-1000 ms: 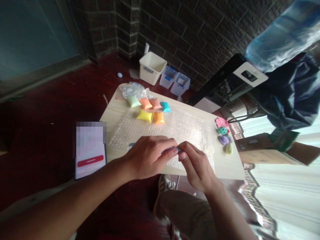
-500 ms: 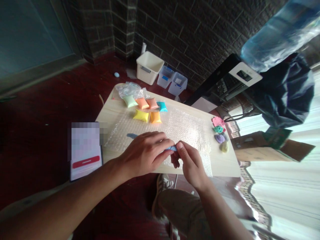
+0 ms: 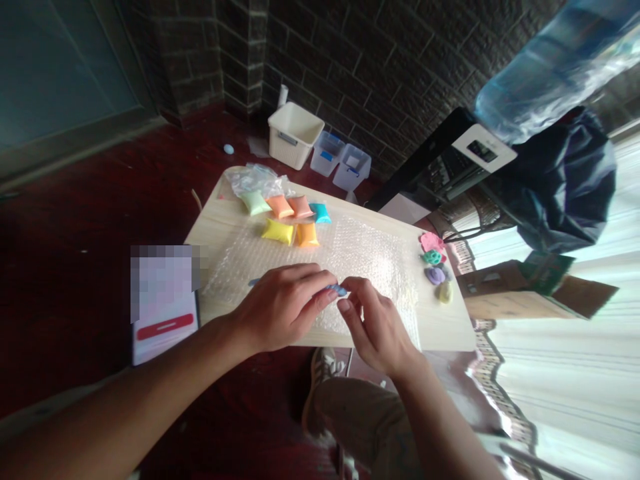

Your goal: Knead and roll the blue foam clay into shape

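Two digits of the left hand point(image 3: 285, 303), thumb and forefinger, close on a small blue-grey clay-like piece point(image 3: 339, 289), leaving one end exposed above the table point(image 3: 447, 333). Just beside that end, the right hand point(image 3: 377, 327) is partly open, thumb and forefinger parted with nothing visible between them; whether a fingertip brushes the piece, I cannot tell. If it is as soft as it looks, a light pinch on the left and small, even presses on the right would serve best, since hard squeezing could flatten it. Beneath lies clear bubble wrap point(image 3: 370, 247), with a blue-grey strip point(image 3: 254, 282) partly hidden by the left hand; keeping the wrist off it seems wise. Farther out sit a plump yellow packet point(image 3: 278, 231) and an orange packet point(image 3: 307, 234).
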Available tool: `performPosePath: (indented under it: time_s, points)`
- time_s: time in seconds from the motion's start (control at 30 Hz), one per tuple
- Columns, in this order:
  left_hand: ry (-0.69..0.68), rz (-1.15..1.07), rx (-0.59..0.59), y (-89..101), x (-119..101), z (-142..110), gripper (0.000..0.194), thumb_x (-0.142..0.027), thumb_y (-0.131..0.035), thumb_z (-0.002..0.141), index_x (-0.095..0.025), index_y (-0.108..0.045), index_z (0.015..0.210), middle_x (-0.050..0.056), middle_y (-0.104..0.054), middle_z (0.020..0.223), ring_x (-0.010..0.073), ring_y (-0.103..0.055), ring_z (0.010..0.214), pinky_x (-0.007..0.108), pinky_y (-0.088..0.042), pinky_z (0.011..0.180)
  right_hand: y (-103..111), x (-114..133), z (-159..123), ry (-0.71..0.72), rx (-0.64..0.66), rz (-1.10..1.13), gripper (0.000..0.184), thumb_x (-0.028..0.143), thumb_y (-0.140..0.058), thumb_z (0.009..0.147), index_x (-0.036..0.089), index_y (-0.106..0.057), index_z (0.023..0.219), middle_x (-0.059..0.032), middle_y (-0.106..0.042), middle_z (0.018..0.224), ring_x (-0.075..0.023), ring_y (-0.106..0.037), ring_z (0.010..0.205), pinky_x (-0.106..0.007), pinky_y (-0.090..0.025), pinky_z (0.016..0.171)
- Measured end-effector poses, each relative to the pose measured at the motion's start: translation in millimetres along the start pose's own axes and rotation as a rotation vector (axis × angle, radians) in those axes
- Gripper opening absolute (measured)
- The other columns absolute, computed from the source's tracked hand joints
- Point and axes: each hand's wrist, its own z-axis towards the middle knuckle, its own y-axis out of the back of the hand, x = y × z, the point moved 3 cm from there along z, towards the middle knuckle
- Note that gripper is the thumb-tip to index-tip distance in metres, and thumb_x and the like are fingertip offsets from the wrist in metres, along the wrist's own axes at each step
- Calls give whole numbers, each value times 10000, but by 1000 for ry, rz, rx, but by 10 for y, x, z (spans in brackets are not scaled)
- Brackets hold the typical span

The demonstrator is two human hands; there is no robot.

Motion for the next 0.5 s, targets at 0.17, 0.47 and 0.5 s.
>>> performPosePath:
  time_s: [0.17, 0.47, 0.5]
  points:
    - [-34, 73, 28, -10, -24, 4, 248, -270, -446, 1071, -170, -668, 1028, 53, -673, 927, 213, -642, 882, 355, -483, 800, -47, 18, 22, -15, 31, 5, 228, 338, -401, 1111, 223, -536, 968, -43, -631, 843, -176, -576, 693, -327, -422, 645]
    - [-86, 55, -38, -16, -14, 23, 163, -240, -522, 1045, -161, -655, 1095, 63, -680, 995, 226, -644, 948, 363, -495, 843, -188, -151, -17, -247, -63, 630, 509, 509, -365, 1114, 194, -621, 806, -19, -615, 705, -149, -579, 633, -298, -441, 603]
    - [-94, 56, -42, -20, -9, 21, 158, -238, -531, 1043, -163, -655, 1105, 62, -683, 999, 228, -645, 951, 364, -495, 847, -195, -152, -12, -269, -58, 670, 504, 518, -385, 1107, 192, -625, 808, -18, -616, 704, -146, -572, 625, -293, -434, 587]
